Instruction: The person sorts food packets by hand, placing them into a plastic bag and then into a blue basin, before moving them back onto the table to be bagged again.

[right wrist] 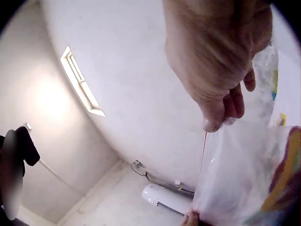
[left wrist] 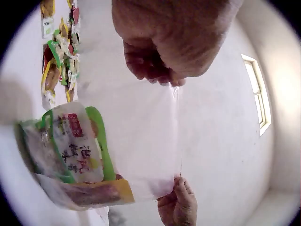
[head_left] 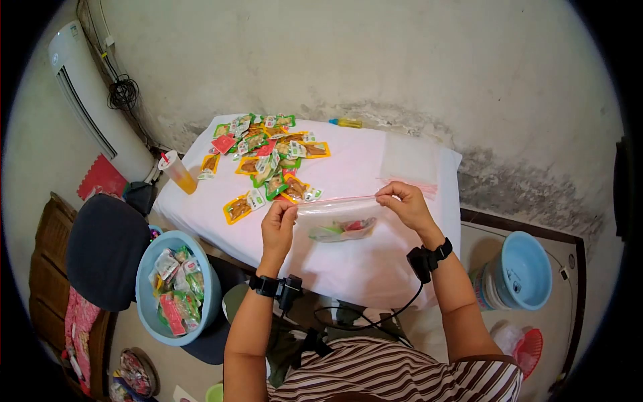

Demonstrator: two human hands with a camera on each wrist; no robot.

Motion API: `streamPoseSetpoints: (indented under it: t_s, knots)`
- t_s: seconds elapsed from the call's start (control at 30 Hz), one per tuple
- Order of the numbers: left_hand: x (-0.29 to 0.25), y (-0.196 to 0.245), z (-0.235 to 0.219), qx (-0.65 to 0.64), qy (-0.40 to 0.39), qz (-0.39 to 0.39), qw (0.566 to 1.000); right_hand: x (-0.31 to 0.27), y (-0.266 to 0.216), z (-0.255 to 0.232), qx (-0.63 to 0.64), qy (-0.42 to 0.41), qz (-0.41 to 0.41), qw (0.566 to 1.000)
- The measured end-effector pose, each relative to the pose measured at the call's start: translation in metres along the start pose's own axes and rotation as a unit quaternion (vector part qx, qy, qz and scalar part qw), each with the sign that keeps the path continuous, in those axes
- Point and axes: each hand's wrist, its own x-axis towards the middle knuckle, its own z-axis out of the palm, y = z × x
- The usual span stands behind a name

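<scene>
A clear zip bag (head_left: 335, 213) with a red-edged top hangs between both hands over the white-covered table. Several snack packets (head_left: 345, 230), green, red and yellow, lie at its bottom. The left hand (head_left: 278, 231) pinches the bag's left top corner, while fingers of the right hand (head_left: 407, 206) pinch the right one. In the left wrist view a packet with a green edge (left wrist: 77, 141) shows through the film. The right wrist view has the bag's top edge (right wrist: 203, 155) stretched taut from the right hand down to the left fingertips.
Loose snack packets (head_left: 258, 157) are heaped at the table's back left, beside a cup with orange drink (head_left: 177, 173). Flat zip bags (head_left: 410, 164) lie at the back right. A blue basin of packets (head_left: 211, 281) stands left, another blue basin (head_left: 526, 271) right.
</scene>
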Motion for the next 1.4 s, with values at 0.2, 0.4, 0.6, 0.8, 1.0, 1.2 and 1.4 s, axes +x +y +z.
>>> streamPoseSetpoints:
  t_s: [0.2,0.4,0.6,0.8,1.0,1.2,1.4]
  knots:
    - [-0.002,0.006,0.003,0.034,0.003,0.031,0.999,0.002,-0.003,0.002,0.044,-0.027,0.063,0.997]
    - [-0.002,0.006,0.004,0.035,0.0,0.033,0.999,0.002,-0.005,-0.003,0.042,-0.044,0.099,0.993]
    - [-0.001,0.004,0.004,0.029,-0.001,0.031,0.999,0.002,-0.003,-0.004,0.084,-0.041,0.096,0.991]
    - [-0.001,0.003,0.003,0.016,-0.002,0.029,0.999,0.002,-0.001,-0.002,0.143,-0.046,0.102,0.983]
    - [-0.001,0.002,0.002,0.003,-0.006,0.022,1.0,0.003,0.0,0.0,0.138,-0.037,0.104,0.984]
    - [0.0,-0.002,0.0,0.002,-0.014,0.031,0.999,0.003,-0.006,0.001,0.114,-0.03,0.097,0.988]
    - [0.0,0.002,0.001,0.0,-0.014,0.041,0.999,0.004,-0.004,0.004,0.114,-0.015,0.092,0.989]
